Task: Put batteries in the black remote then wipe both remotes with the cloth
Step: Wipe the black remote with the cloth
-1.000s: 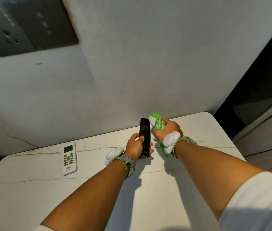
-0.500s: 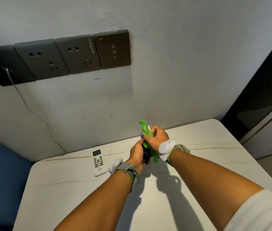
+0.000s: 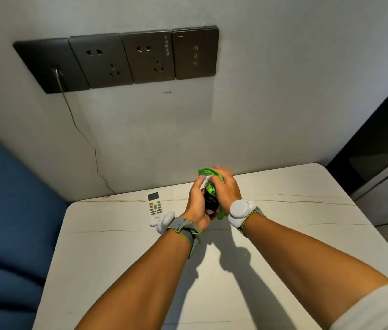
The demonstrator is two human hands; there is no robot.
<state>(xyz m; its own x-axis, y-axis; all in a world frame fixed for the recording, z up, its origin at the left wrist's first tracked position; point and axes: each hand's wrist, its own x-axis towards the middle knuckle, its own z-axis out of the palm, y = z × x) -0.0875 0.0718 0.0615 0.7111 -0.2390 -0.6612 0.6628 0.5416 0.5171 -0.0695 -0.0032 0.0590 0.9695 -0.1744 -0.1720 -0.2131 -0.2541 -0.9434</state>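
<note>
Two hands busy above the far middle of the desk (image 3: 140,270), both raised off its surface. Left hand (image 3: 196,206) is wrapped around the black remote (image 3: 212,203), fingers curled along its left side, lower end of the remote poking out near the wrist. Right hand (image 3: 226,189) is closed on the green cloth (image 3: 208,173), pressing it against the upper part of the remote; cloth bunches out past the fingertips at the far end and a strip hangs down on the right side. White remote (image 3: 154,207) lies flat on the desk just left of the left wrist, untouched, screen end toward the wall.

Handling guess: black remote is light, rigid, smooth plastic, likely slippery under a cloth, so grip it by the long edges around the middle or lower half and leave the button face open for wiping. Battery cover could slide off if squeezed at the back; cover not visible here. Cloth is soft, limp, crushes easily, fine to grab anywhere. White remote also light and stiff, best lifted by its long sides.
</note>
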